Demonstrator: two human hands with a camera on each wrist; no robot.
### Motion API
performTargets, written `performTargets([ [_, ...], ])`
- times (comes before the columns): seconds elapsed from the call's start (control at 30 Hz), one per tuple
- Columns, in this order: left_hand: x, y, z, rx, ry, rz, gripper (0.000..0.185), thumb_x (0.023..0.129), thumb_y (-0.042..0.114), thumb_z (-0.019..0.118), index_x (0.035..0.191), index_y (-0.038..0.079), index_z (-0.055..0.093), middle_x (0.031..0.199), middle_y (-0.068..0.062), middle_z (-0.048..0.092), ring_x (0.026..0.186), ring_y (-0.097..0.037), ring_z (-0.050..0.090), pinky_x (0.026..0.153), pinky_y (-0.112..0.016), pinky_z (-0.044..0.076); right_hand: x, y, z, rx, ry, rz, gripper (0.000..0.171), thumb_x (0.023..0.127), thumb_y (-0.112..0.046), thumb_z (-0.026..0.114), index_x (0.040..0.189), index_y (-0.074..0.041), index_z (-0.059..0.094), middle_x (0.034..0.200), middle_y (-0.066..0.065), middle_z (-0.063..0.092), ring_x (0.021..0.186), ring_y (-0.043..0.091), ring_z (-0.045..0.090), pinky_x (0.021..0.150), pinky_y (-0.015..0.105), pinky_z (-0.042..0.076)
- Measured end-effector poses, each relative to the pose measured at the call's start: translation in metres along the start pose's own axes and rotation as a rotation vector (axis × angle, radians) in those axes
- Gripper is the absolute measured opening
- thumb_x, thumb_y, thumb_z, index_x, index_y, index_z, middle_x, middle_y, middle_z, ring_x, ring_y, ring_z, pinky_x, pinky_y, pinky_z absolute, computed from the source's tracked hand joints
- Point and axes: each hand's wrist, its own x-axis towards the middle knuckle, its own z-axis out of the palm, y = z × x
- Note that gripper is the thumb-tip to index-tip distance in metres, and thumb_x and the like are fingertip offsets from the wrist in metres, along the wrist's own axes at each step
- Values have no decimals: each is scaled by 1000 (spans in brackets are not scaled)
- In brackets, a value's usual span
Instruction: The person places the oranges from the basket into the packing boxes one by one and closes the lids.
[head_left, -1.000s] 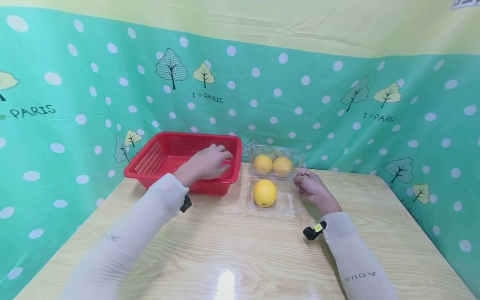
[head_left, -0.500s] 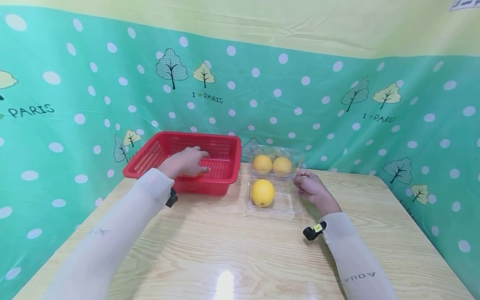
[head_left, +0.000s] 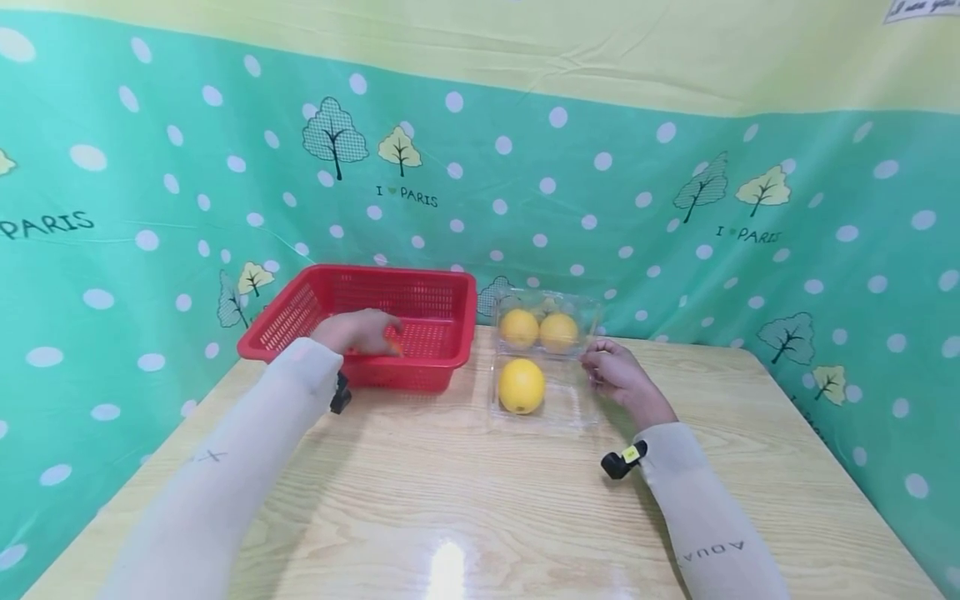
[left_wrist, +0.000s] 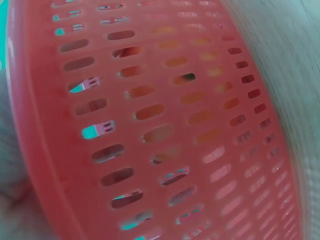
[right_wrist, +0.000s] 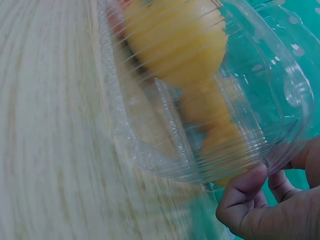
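My left hand (head_left: 356,332) reaches down inside a red slotted basket (head_left: 420,279) at the back left of the table. Its fingers curl over something orange (head_left: 394,348) that is mostly hidden. The left wrist view shows only the basket's wall (left_wrist: 165,125) up close, with orange tints behind the slots. My right hand (head_left: 618,375) pinches the right rim of an open clear plastic container (head_left: 577,410). In it lie one yellow fruit (head_left: 521,386) at the front left and two more (head_left: 538,330) at the back. In the right wrist view my fingertips (right_wrist: 250,187) grip the container's rim (right_wrist: 150,150) beside a fruit (right_wrist: 175,40).
Basket and container stand side by side near the back edge of a wooden table (head_left: 487,500). A green dotted cloth (head_left: 675,217) walls in the back and both sides. A small black device (head_left: 621,461) sits at my right wrist.
My left hand has moved left from the basket's right rim and sunk deeper into the basket. The right hand has stayed on the container.
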Motion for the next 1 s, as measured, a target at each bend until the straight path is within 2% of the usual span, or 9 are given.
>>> performTargets([
  [0.1, 1, -1, 0, -12, -14, -18, 74, 81, 34, 84, 147, 16, 56, 131, -13, 58, 113, -31, 54, 88, -43, 53, -1, 0, 0, 4, -1, -1, 11, 104, -6, 55, 98, -11, 46, 82, -1, 53, 65, 12, 44, 60, 26, 40],
  [0.27, 4, -2, 1, 4, -8, 15, 60, 80, 32, 84, 134, 15, 64, 117, -11, 63, 102, -29, 58, 80, -38, 54, -1, -1, -1, 12, -2, 0, 12, 103, -6, 55, 97, -11, 47, 82, -1, 53, 66, 11, 45, 61, 25, 40],
  [0.4, 9, -4, 4, -20, 32, 34, 53, 77, 29, 87, 124, 13, 69, 107, -9, 66, 95, -27, 60, 76, -35, 54, 0, 0, 0, 16, 5, 2, 13, 103, -6, 56, 96, -12, 47, 83, -1, 54, 66, 11, 46, 61, 26, 40],
  [0.53, 18, -4, 8, -25, 103, 73, 47, 77, 29, 87, 115, 9, 70, 95, -7, 65, 86, -24, 59, 72, -33, 50, 1, 0, -1, 9, 10, 8, 12, 104, -7, 56, 97, -12, 47, 85, 0, 54, 67, 12, 46, 62, 26, 41],
  [0.67, 22, -1, 9, 25, 182, 95, 56, 80, 32, 85, 126, 6, 66, 103, -10, 62, 96, -26, 55, 75, -35, 50, 0, -1, 0, 7, 5, 10, 11, 104, -8, 55, 98, -12, 47, 87, 0, 54, 69, 12, 46, 63, 27, 41],
  [0.77, 19, 4, 8, 29, 235, 82, 67, 77, 34, 87, 134, 7, 63, 116, -11, 58, 106, -30, 51, 77, -37, 55, -1, -1, 0, 3, 4, 8, 10, 104, -8, 55, 98, -12, 47, 88, 0, 54, 69, 12, 46, 62, 27, 41],
  [1.0, 11, 16, 4, 20, 343, 105, 66, 75, 36, 88, 131, 12, 63, 122, -10, 53, 111, -31, 46, 74, -39, 59, 1, 0, 1, -12, 20, 5, 12, 104, -8, 55, 97, -12, 46, 85, 0, 53, 66, 13, 45, 61, 26, 40],
])
